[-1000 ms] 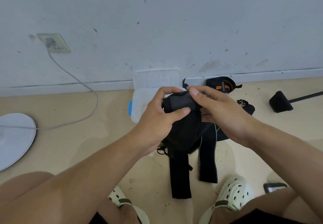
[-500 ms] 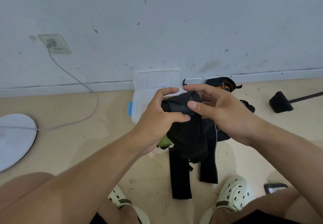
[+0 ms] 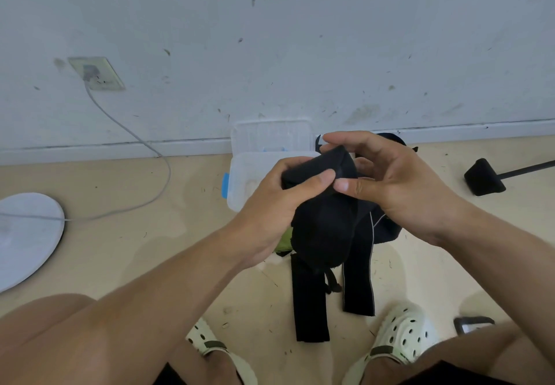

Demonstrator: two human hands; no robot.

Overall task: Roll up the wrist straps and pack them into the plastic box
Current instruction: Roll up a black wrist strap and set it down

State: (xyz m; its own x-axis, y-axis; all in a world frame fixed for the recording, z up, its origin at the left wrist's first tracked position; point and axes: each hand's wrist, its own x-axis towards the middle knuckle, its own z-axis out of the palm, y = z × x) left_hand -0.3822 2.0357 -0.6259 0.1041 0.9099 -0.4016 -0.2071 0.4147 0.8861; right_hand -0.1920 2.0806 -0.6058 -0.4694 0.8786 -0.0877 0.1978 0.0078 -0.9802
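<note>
Compared with a second ago, the left hand [image 3: 270,204] and right hand [image 3: 387,180] are gripping a tighter roll of the black wrist strap [image 3: 318,171], its shortening tail hanging above the floor before the open plastic box [image 3: 240,183], so rolling is nearing completion.

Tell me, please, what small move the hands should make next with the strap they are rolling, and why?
Probably another turn of the roll: the left hand and right hand grip the rolled end of the black strap, but a loose tail hangs below, so it is not ready for the open plastic box.
</note>
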